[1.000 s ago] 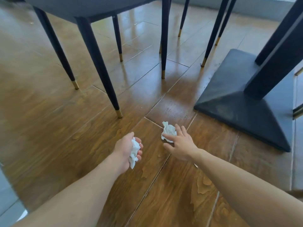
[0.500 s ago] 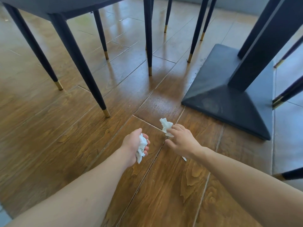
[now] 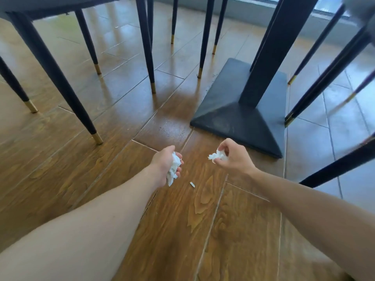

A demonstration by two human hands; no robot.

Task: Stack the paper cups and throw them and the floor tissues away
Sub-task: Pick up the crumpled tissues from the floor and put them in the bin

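Note:
My left hand [image 3: 165, 164] is closed around a crumpled white tissue [image 3: 174, 169] that hangs out below the fingers. My right hand [image 3: 233, 159] pinches a second crumpled white tissue [image 3: 217, 156], lifted off the wooden floor [image 3: 172, 230]. A tiny white scrap [image 3: 192, 184] lies on the floor between and just below the two hands. No paper cups are in view.
A dark table pedestal with a pyramid base [image 3: 239, 118] stands just beyond my right hand. Black chair legs with gold tips [image 3: 97, 137] stand at the left and back, with more chair legs [image 3: 324, 82] at the right. A wall base and window strip run along the far side.
My right hand closed on the floor tissue and lifted it up and to the right. The small scrap it was covering now shows. My left hand kept its tissue.

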